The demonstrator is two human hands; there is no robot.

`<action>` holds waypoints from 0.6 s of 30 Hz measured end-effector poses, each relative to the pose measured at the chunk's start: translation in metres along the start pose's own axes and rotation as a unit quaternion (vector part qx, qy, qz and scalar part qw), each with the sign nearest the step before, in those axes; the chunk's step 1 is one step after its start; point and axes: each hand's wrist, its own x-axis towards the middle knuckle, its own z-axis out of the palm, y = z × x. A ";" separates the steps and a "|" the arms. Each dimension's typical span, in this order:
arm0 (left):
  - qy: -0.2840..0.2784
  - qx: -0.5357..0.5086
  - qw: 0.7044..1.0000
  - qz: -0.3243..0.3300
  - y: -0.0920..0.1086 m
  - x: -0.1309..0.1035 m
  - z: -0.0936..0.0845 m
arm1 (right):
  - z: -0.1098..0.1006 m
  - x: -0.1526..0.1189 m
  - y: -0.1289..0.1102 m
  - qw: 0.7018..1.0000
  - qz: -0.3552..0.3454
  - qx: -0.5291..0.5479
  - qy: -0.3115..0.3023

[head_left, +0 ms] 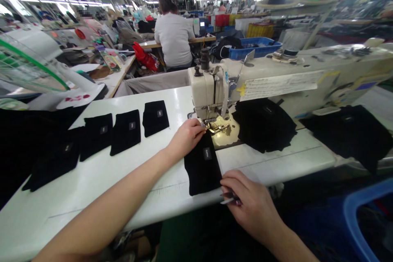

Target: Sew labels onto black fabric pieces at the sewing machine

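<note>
A black fabric piece (202, 172) with a small grey label lies at the front of the sewing machine (204, 90), its top end near the presser foot. My left hand (187, 137) pinches the upper left corner of that piece, close beside the needle area. At the lower right edge of the same piece, my right hand (245, 200) holds the cloth between thumb and fingers. Small metal snips (229, 200) are also tucked in my right hand, blades pointing left.
Several labelled black pieces (125, 131) lie in a row on the left of the white table (123, 188). Black cloth piles (265, 125) sit right of the needle. A fan (30, 61) stands left, a blue basket (353, 213) lower right. A person in white (174, 39) sits ahead.
</note>
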 end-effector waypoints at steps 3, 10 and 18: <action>0.002 -0.006 1.000 -0.002 -0.001 0.000 0.001 | 0.000 0.000 0.000 1.000 0.002 0.000 0.005; 0.032 -0.064 0.997 0.003 -0.003 -0.002 0.001 | 0.000 0.001 -0.001 1.000 0.015 -0.007 -0.003; 0.010 -0.054 0.998 0.014 -0.001 -0.002 -0.004 | -0.001 0.002 -0.001 0.999 0.006 -0.031 -0.017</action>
